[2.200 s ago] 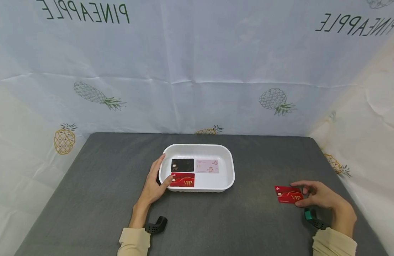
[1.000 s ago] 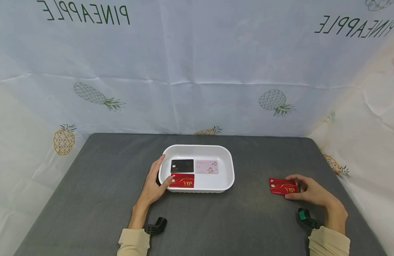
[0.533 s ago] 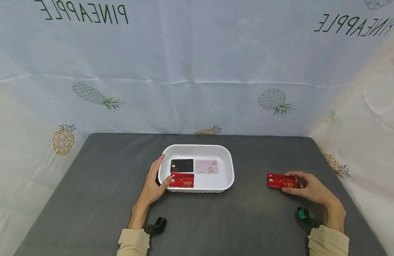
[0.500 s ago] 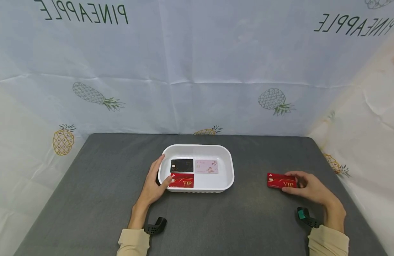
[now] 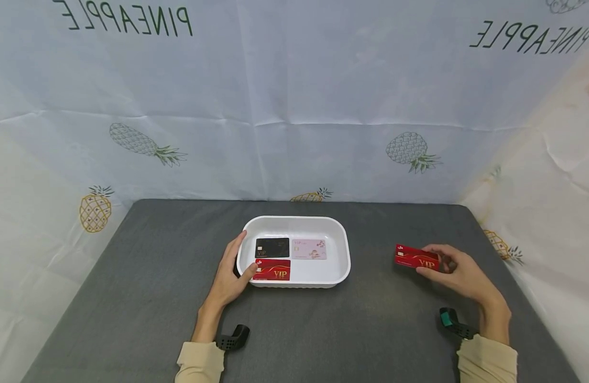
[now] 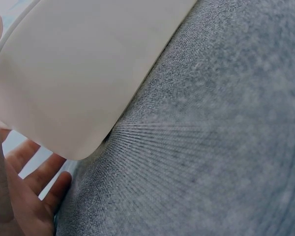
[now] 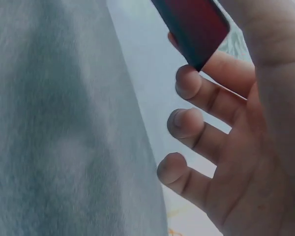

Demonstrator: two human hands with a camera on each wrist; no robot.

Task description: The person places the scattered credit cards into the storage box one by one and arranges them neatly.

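Observation:
My right hand (image 5: 459, 272) pinches a red VIP card (image 5: 416, 257) by its right end, thumb at the near edge and index finger at the far edge. The card is raised off the grey table, with a shadow below it. In the right wrist view, the card's dark side (image 7: 194, 29) shows near the fingertips, and the other fingers are loosely curled. My left hand (image 5: 229, 276) holds the left end of a white tray (image 5: 341, 250), thumb over the near rim and fingers along the outside wall. In the left wrist view, the tray's wall (image 6: 83, 73) hides part of the fingers.
Inside the tray lie a black VIP card (image 5: 272, 248), a pink card (image 5: 309, 249) and another red VIP card (image 5: 272, 270). The tray stands on a grey cloth-covered table (image 5: 352, 335). Behind hangs a pale pineapple-print curtain (image 5: 275, 74).
The right hand has moved left and away from me with the red card, which has lifted and tilted off the table. The left hand and the tray stay in place.

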